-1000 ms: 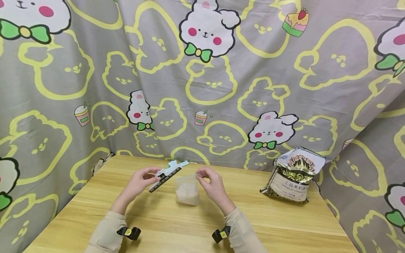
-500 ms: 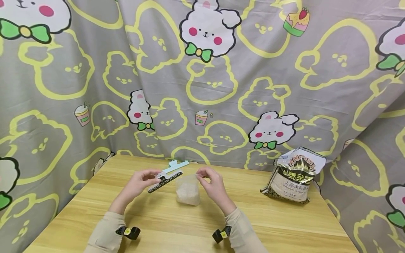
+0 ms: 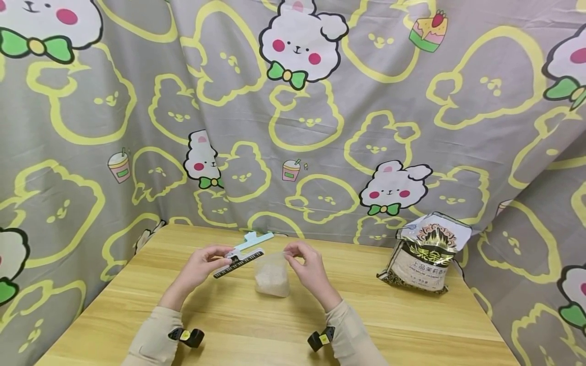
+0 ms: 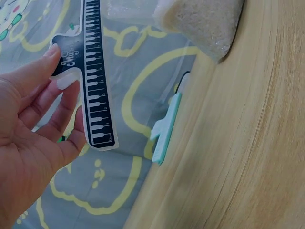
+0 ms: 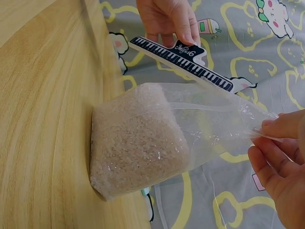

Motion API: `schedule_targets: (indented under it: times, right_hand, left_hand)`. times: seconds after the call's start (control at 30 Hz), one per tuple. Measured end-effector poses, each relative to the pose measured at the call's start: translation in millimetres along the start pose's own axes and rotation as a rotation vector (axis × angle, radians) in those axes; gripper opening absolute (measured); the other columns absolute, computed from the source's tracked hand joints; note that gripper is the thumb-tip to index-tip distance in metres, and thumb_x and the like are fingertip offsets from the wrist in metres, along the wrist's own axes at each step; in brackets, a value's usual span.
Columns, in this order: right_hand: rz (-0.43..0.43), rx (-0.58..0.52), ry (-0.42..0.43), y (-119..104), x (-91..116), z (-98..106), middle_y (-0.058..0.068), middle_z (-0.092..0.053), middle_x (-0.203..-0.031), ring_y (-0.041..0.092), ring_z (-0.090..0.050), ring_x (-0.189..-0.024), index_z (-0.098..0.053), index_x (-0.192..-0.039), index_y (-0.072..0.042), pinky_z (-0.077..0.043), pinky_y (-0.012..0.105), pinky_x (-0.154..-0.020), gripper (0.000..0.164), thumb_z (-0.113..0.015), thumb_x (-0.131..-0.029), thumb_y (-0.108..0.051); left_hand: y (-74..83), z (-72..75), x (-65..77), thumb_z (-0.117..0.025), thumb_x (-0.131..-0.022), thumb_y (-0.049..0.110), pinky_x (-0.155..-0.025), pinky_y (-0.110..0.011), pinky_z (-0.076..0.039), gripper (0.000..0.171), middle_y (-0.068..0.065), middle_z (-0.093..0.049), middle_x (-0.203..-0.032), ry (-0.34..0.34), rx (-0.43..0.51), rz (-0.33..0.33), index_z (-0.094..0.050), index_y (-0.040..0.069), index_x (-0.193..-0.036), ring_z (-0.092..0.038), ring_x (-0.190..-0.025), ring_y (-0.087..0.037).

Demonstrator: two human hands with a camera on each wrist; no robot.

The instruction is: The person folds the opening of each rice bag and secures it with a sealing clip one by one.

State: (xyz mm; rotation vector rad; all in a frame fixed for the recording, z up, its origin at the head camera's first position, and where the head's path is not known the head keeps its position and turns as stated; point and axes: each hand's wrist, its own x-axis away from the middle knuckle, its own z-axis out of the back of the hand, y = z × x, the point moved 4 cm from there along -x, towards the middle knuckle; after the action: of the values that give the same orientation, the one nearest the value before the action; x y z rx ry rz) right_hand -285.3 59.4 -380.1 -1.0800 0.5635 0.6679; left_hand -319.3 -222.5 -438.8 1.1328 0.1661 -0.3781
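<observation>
Between thumb and fingers, my left hand (image 3: 207, 263) pinches the handle of a black-and-white bag clip (image 4: 97, 81) with a piano-key pattern along its bar. The clip is raised above the table, just left of a clear plastic bag of rice (image 5: 138, 138). That bag stands on the table, its lower part filled with white grains and its upper part slack. My right hand (image 3: 308, 265) pinches the gathered top of the bag, seen closely in the right wrist view. In that view the clip's bar overlaps the edge of the bag's upper part.
A light blue bag clip (image 3: 254, 240) lies near the table's back edge, behind the left hand. A large printed rice sack (image 3: 423, 256) stands at the right on the wooden table (image 3: 256, 338). A patterned grey curtain (image 3: 320, 127) hangs behind and at both sides.
The piano clip has tilted and lowered slightly in my left hand, so more of the light blue clip shows behind it. My right hand and the rice bag have barely moved.
</observation>
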Motion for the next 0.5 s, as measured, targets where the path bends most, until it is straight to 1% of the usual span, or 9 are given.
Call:
schedule_targets:
  times: [0.2, 0.33, 0.5]
  right_hand:
    - [0.007, -0.003, -0.004, -0.1, -0.3, 0.2, 0.021, -0.068, -0.085, 0.032, -0.067, -0.078, -0.065, -0.091, 0.007, -0.059, 0.042, -0.073, 0.009, -0.067, -0.083, 0.012]
    - [0.000, -0.002, -0.005, 0.4, -0.1, 0.1, 0.021, -0.068, -0.085, 0.032, -0.067, -0.078, -0.065, -0.091, 0.007, -0.059, 0.042, -0.073, 0.009, -0.067, -0.083, 0.011]
    - [-0.006, 0.005, -0.006, 1.3, 0.2, -0.4, 0.019, -0.069, -0.086, 0.031, -0.067, -0.079, -0.065, -0.092, 0.006, -0.059, 0.040, -0.073, 0.010, -0.067, -0.084, 0.011]
  left_hand:
    - [1.3, 1.1, 0.8, -0.070, -0.089, 0.020, -0.089, -0.017, -0.050, 0.026, -0.013, -0.067, -0.118, 0.014, 0.002, -0.023, -0.071, 0.008, -0.112, -0.059, -0.101, 0.005]
    - [1.8, 2.1, 1.5, -0.071, -0.088, 0.017, -0.088, -0.017, -0.050, 0.024, -0.013, -0.068, -0.113, 0.024, 0.013, -0.042, -0.071, 0.007, -0.109, -0.060, -0.099, 0.004]
    - [2.4, 1.8, 1.8, -0.072, -0.087, 0.015, -0.086, -0.017, -0.052, 0.021, -0.011, -0.068, -0.107, 0.025, 0.016, -0.069, -0.072, 0.007, -0.106, -0.061, -0.096, 0.002]
